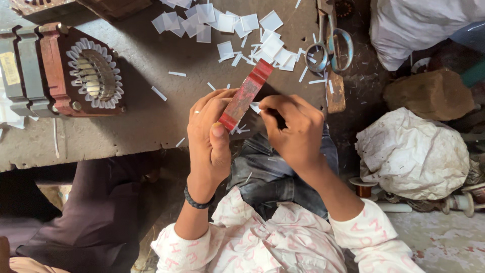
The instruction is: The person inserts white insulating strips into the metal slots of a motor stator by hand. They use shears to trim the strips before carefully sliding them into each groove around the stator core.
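Gripping a flat red block (246, 95) by its lower end, the left hand (208, 136) has its fingers closed round it, thumb pressed on the near face, so that the block slants up and away toward the desk (141, 121). The right hand (293, 132) is closed as well, its fingertips pinching a small white paper piece (255, 106) against the right edge of the block, just beside the left hand's fingers. Both hands hover over the near edge of the desk, above the person's denim-clad lap, with a dark braided band on the left wrist and pale patterned sleeves at both forearms. Farther back on the worn grey desk lies a scatter of cut white paper squares (222, 23) and thin white strips, spread from the middle toward the top edge. A pair of scissors (331, 45) with blue-grey handles rests at the right end of the desk, just beside a small wooden block. At the left stands a motor stator (76, 71) with a red-brown housing, its round bore lined with white paper slips. Off the desk to the right, a crumpled white cloth bundle (411, 154) sits on the floor, near a small spool of copper wire (362, 188).
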